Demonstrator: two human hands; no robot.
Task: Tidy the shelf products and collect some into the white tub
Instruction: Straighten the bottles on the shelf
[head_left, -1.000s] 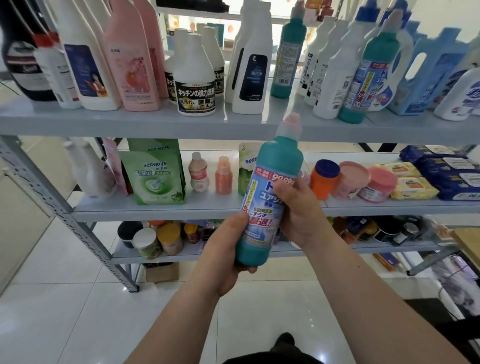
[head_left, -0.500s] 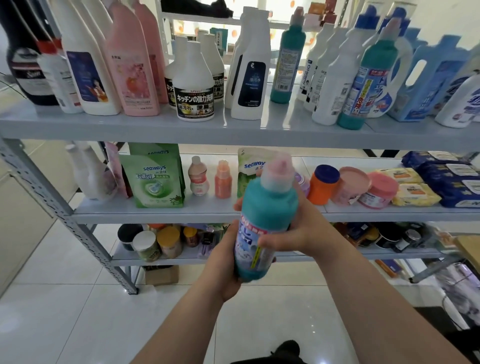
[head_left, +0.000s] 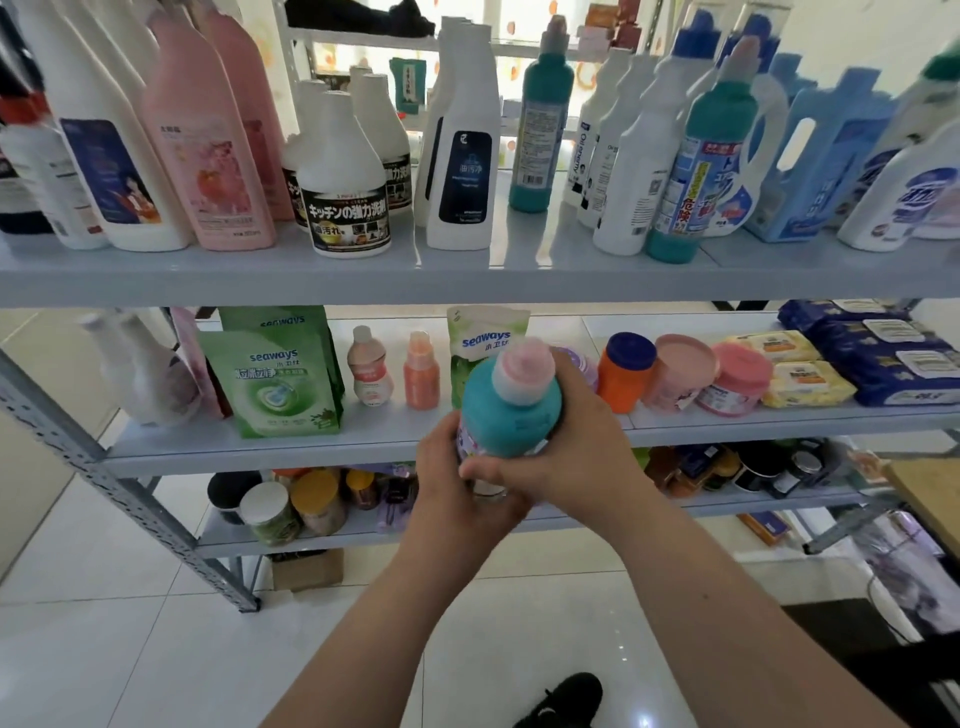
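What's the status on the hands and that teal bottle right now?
Left hand and right hand both clamped on teal bottle, pink cap toward camera. Bottle off the shelf, in front of middle tier. White tub not in view. Nothing blocking.

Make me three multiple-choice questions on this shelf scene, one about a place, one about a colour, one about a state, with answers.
1. Where does the orange jar with the blue lid stand?
A. top shelf
B. middle shelf
C. floor

2. What colour is the cap of the held teal bottle?
A. pink
B. black
C. yellow

3. How is the teal bottle held?
A. by one hand
B. by both hands
C. by neither, it stands on a shelf

Answers: 1 B, it stands beside the pink tubs. 2 A, the cap faces the camera. 3 B, the left hand and right hand both grip it.
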